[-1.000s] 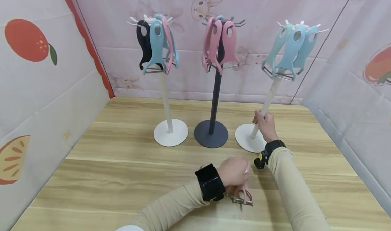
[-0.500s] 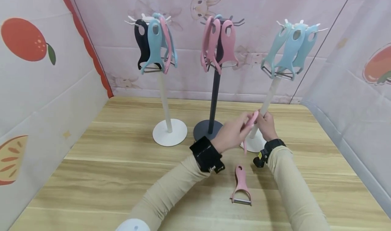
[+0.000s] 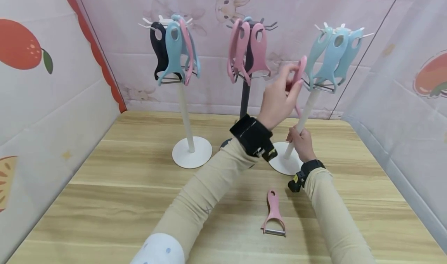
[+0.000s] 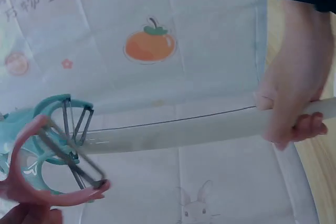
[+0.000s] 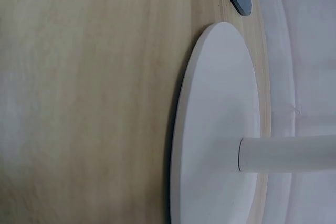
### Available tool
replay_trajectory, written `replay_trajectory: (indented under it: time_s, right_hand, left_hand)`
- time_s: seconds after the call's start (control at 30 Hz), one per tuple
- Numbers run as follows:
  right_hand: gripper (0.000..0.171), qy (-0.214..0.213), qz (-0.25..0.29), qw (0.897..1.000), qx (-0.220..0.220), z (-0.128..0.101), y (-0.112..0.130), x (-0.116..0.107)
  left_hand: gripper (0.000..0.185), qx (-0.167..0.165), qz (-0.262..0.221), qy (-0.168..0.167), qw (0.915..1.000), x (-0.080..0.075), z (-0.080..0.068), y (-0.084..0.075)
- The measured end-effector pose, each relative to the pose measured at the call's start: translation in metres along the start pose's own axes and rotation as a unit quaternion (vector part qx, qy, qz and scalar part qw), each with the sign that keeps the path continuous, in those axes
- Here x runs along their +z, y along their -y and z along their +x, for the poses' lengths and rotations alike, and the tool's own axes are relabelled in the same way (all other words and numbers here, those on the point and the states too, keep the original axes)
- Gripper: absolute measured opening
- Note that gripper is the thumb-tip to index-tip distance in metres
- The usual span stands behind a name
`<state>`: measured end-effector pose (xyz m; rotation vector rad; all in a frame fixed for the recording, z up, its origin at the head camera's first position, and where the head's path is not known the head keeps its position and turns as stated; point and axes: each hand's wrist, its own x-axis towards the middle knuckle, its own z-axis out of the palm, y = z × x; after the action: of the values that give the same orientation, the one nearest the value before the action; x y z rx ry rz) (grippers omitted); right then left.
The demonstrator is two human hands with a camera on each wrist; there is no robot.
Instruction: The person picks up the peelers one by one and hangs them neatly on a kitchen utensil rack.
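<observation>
My left hand point(image 3: 278, 101) pinches a pink peeler point(image 3: 301, 70) by its handle, raised just left of the light blue peelers point(image 3: 330, 62) on the right white stand. In the left wrist view this peeler's metal blade point(image 4: 71, 158) overlaps the blue ones. My right hand point(image 3: 303, 144) grips the white pole point(image 3: 309, 104) of that stand low down, near its round base point(image 5: 218, 108). A second pink peeler point(image 3: 274, 209) lies on the wooden table in front, blade end toward me. The right wrist view shows the base and pole but not the hand.
A dark stand point(image 3: 245, 97) bearing pink peelers stands in the middle, its base mostly behind my left arm. On the left, a white stand point(image 3: 185, 116) carries black, blue and pink peelers. Printed cloth point(image 3: 209, 89) backs the table point(image 3: 122, 186).
My left hand has picked up one pink peeler from the table and lifted it up to the right stand's hanging peelers. My right hand keeps its grip on the pole.
</observation>
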<state>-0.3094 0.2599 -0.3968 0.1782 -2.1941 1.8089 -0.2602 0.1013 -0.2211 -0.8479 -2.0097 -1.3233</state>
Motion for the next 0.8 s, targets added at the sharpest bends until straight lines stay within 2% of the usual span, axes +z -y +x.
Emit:
replay_trajectory:
  time_s: [0.1, 0.23, 0.33, 0.47, 0.6, 0.8]
  right_hand:
    - [0.023, -0.001, 0.002, 1.000, -0.006, 0.000, 0.000, -0.001]
    - [0.022, -0.007, 0.015, 1.000, -0.007, -0.001, 0.000, 0.000]
    - [0.021, -0.009, 0.022, 1.000, -0.008, -0.002, 0.000, 0.002]
    - [0.020, 0.000, 0.016, 1.000, -0.009, -0.002, 0.000, 0.004]
    - [0.023, -0.004, 0.009, 1.000, -0.009, -0.001, 0.000, 0.004]
    - [0.023, -0.002, 0.009, 1.000, -0.006, -0.001, -0.001, 0.000]
  left_hand:
    - [0.031, -0.035, 0.017, -0.030, 0.9988, 0.001, 0.018, -0.006]
    - [0.034, -0.101, 0.024, -0.042, 0.9937, 0.004, 0.038, -0.013]
    - [0.035, -0.130, 0.042, -0.049, 0.9895, 0.006, 0.050, -0.014]
    - [0.035, -0.153, 0.100, -0.038, 0.9824, 0.006, 0.064, -0.012]
    - [0.033, -0.157, 0.125, -0.019, 0.9796, 0.008, 0.073, -0.009]
    - [0.035, -0.121, 0.100, 0.003, 0.9876, 0.016, 0.080, -0.002]
